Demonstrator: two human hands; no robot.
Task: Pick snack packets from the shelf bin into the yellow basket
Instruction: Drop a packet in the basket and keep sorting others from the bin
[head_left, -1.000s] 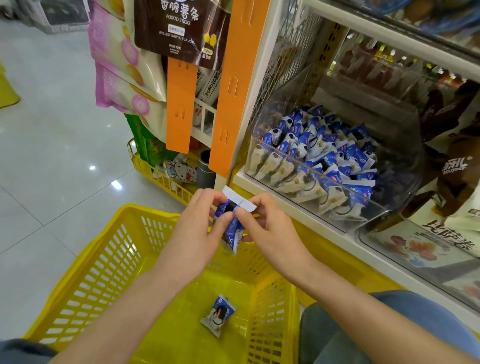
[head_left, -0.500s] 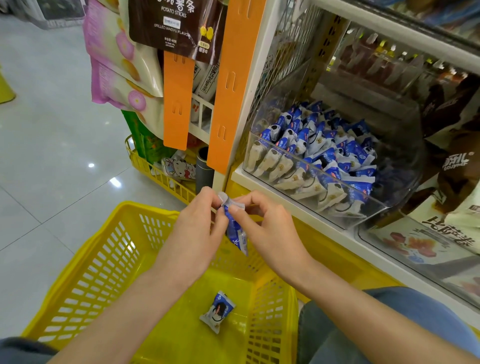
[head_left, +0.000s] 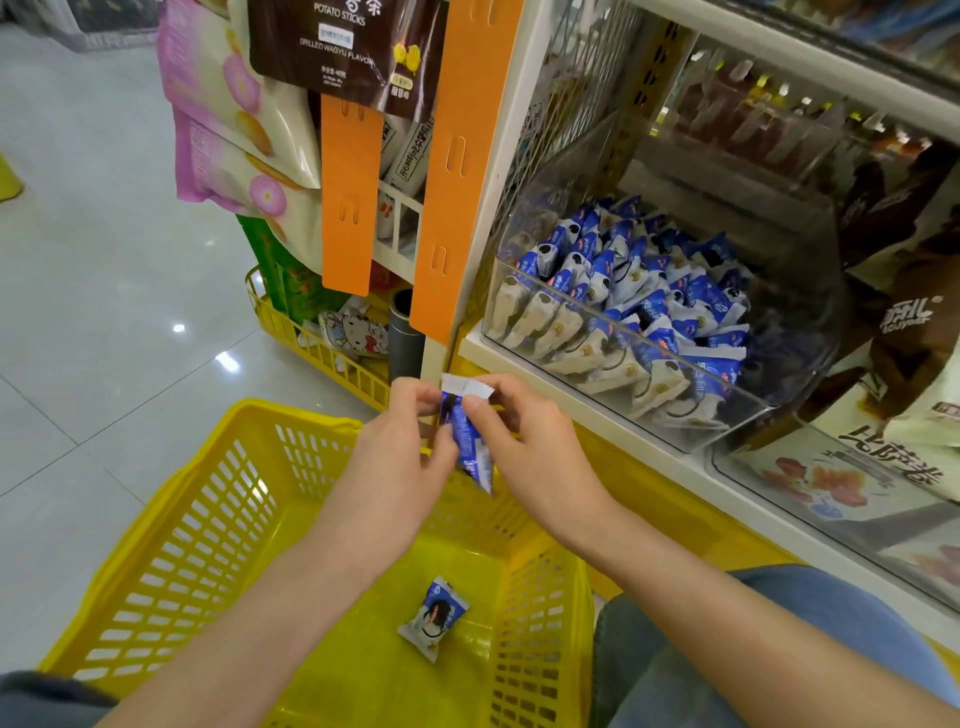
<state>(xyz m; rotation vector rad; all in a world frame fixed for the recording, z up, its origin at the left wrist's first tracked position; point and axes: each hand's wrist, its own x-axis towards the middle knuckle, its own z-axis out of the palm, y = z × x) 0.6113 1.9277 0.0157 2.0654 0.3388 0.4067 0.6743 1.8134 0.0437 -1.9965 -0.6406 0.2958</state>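
Shop aisle, tiled floor: over the yellow basket (head_left: 171, 525), left hand (head_left: 400, 457) and right hand (head_left: 524, 447) both pinch one snack packet (head_left: 470, 441), its white seal now straightened again, ready to drop beside the packet in the basket (head_left: 434, 618); the shelf bin (head_left: 623, 332) remains full.

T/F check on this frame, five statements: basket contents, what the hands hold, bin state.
1. One packet lies on the floor of the yellow basket. True.
2. Both hands hold the same blue packet above the basket. True: the left hand and the right hand pinch it near its white top seal.
3. The clear shelf bin is empty. False: it holds many blue and white packets.
4. The held packet is inside the shelf bin. False: it is outside, in front of the shelf and over the basket.
5. The right hand is reaching into the bin. False: it is at the packet, below the bin.
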